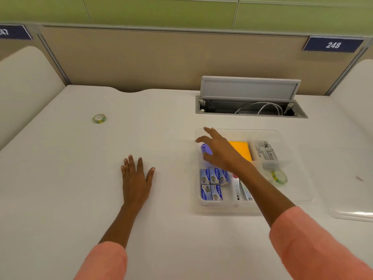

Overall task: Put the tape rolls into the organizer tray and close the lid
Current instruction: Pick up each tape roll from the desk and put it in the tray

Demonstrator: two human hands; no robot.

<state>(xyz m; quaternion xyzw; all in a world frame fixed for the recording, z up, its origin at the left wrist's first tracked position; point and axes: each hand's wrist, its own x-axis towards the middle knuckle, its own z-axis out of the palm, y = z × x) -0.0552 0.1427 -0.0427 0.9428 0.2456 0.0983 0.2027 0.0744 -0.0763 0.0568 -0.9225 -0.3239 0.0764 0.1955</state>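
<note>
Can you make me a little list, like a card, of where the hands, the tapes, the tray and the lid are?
left hand: flat on the table, open, holding nothing
right hand: fingers spread above the organizer tray's back-left part, empty
loose tape roll: far left on the table, alone
tape rolls in tray: right-hand compartment
small blue boxes: front-left compartment
lid: off, clear, lying right of the tray

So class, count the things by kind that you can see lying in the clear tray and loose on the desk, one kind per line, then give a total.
Blue-and-white small boxes in the tray: 5
Tape rolls: 2, one in the tray and one loose on the desk
Orange pad: 1
Purple item, partly hidden by the right hand: 1
White printed packet: 1
Total: 10
</note>
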